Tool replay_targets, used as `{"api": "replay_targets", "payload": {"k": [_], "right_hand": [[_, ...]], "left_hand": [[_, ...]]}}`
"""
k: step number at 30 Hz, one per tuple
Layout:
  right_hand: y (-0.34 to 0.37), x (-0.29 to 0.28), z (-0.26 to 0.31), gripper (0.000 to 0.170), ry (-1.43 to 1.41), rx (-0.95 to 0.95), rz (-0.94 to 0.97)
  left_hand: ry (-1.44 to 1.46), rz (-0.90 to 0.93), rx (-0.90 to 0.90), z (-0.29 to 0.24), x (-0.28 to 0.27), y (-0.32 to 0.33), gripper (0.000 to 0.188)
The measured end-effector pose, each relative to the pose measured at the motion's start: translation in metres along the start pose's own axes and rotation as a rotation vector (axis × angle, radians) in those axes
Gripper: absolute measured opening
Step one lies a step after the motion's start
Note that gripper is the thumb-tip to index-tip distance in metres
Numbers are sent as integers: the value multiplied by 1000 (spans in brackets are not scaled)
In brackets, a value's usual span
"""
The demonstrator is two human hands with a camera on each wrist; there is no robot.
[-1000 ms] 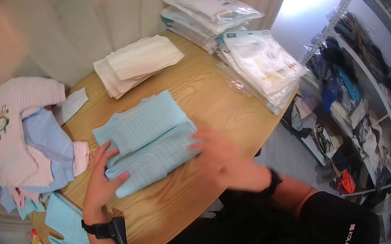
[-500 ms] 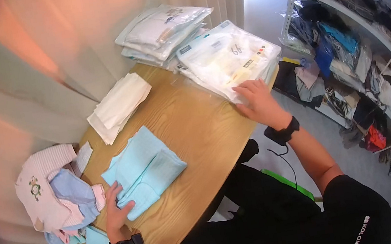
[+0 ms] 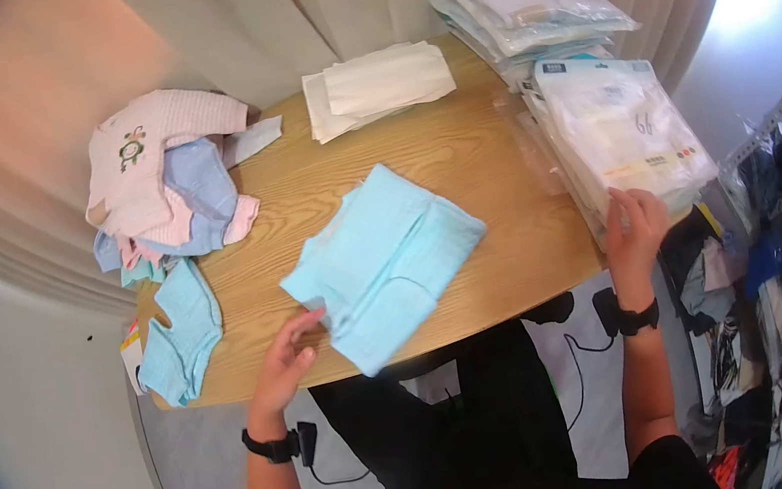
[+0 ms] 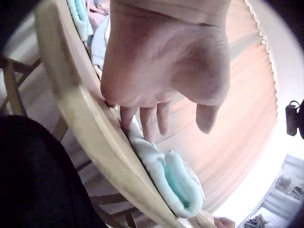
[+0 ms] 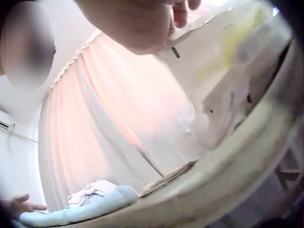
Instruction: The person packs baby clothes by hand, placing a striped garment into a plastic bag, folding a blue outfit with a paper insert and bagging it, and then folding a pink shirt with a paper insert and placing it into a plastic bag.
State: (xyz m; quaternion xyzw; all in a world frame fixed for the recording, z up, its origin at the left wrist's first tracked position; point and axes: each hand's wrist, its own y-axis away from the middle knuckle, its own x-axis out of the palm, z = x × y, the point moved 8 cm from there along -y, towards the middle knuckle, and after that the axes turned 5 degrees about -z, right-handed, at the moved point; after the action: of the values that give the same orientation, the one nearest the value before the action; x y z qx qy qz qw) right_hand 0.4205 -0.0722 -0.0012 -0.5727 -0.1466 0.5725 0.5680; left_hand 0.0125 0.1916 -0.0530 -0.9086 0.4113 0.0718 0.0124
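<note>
A folded light-blue garment [image 3: 393, 254] lies at the table's near middle, its rolled edge [image 4: 178, 190] showing in the left wrist view. My left hand [image 3: 278, 368], fingers loosely spread, touches its lower left corner with the fingertips; the palm [image 4: 166, 61] faces the wrist camera. On the right, my right hand [image 3: 636, 243] pinches the near edge of the top bagged packet [image 3: 631, 123], marked 66. The right wrist view shows this hand [image 5: 137, 23] above the packet [image 5: 204, 66], its fingertips partly out of frame.
Loose pink and blue clothes [image 3: 169, 181] pile up at the left, with another light-blue piece [image 3: 184, 331] below. White sheets [image 3: 387, 83] lie at the back, beside more bagged packets [image 3: 527, 1]. Crowded shelves [image 3: 772, 289] stand at the right.
My right hand has moved from the blue garment to the bagged packets and taken hold of the top one's edge. My left hand has stayed by the garment. The head view has turned.
</note>
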Motion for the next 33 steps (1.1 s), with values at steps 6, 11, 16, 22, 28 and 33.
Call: {"api": "replay_targets", "payload": {"k": [6, 11, 16, 22, 28, 33], "right_hand": [[33, -83, 70, 16, -133, -320, -218], [73, -94, 160, 22, -856, -602, 90], [104, -60, 197, 26, -952, -554, 290], [132, -40, 208, 26, -927, -540, 405], [108, -4, 226, 31, -797, -289, 476], [43, 39, 236, 43, -672, -307, 866]], "left_hand": [[151, -518, 38, 8, -5, 68, 49], [722, -337, 21, -34, 19, 62, 50], [641, -540, -151, 5, -23, 60, 42], [536, -646, -170, 32, -59, 58, 33], [-177, -1084, 138, -76, -100, 98, 21], [-454, -1311, 824, -175, -90, 130, 13]]}}
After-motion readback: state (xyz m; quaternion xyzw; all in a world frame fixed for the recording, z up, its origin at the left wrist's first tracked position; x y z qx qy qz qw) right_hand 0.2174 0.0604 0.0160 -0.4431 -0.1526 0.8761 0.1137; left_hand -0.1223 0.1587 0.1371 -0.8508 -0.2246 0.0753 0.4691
